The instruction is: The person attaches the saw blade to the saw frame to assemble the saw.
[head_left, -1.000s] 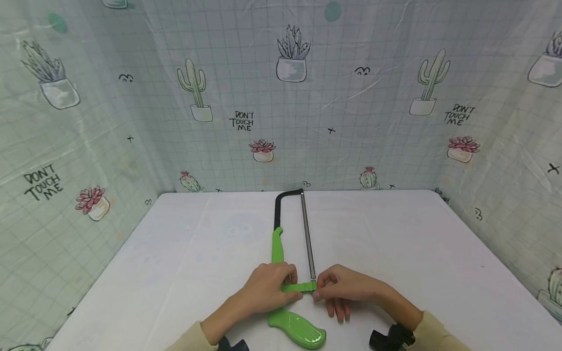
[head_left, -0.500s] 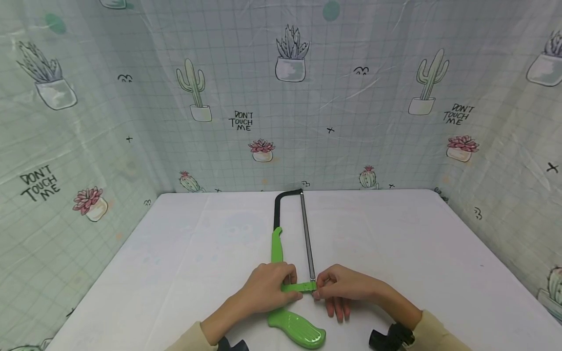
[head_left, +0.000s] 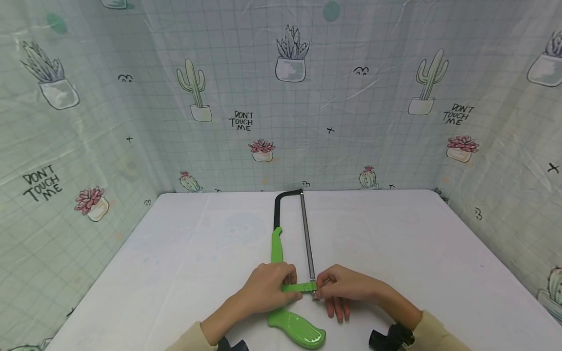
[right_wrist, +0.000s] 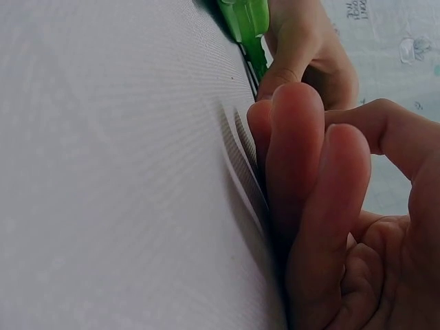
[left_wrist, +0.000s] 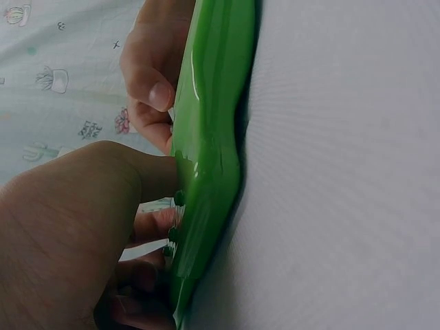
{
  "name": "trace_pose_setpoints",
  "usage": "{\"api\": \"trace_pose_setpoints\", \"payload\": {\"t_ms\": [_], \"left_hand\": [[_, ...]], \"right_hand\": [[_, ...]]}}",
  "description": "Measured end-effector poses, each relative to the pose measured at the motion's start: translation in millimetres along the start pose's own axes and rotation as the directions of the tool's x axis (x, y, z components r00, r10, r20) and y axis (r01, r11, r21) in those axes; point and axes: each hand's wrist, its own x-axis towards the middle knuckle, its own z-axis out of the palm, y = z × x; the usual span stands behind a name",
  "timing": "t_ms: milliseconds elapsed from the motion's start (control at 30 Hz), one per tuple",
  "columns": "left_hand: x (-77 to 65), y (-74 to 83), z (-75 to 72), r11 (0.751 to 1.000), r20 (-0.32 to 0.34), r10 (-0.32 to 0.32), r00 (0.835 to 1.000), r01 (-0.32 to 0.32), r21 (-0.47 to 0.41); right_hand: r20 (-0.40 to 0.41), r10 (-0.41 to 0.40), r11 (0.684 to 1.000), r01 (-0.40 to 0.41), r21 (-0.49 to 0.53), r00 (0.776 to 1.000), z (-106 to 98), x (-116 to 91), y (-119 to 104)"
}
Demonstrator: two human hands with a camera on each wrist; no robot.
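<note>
A hacksaw lies flat on the white table in the head view, its green handle (head_left: 298, 329) towards me. Its black frame (head_left: 277, 209) and thin grey blade (head_left: 308, 239) stretch to the far edge. My left hand (head_left: 269, 287) grips the green frame beside the short green crosspiece (head_left: 298, 287). At the crosspiece's right end, my right hand (head_left: 347, 283) pinches a small metal wing nut (head_left: 314, 295), partly covered by the fingers. The left wrist view shows the left thumb on the green body (left_wrist: 210, 151). Right fingers (right_wrist: 295, 158) hide the nut in the right wrist view.
The white table (head_left: 395, 234) surrounds the saw and ends close behind its tip. A patterned cloth (head_left: 333, 97) with cactus drawings hangs behind and at both sides. Black wrist devices (head_left: 392, 337) sit near both sleeves.
The right thumb and fingertips have shifted slightly at the wing nut, so more metal shows now. The left hand and the hacksaw stay in place.
</note>
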Motion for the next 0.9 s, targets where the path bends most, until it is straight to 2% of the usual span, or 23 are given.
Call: {"api": "trace_pose_setpoints", "payload": {"t_ms": [900], "left_hand": [[0.2, 1.3, -1.2, 1.000, -0.004, -0.003, 1.000, 0.003, 0.015]], "right_hand": [[0.024, -0.021, 1.000, 0.020, 0.018, 0.999, -2.5, -1.5, -1.0]]}}
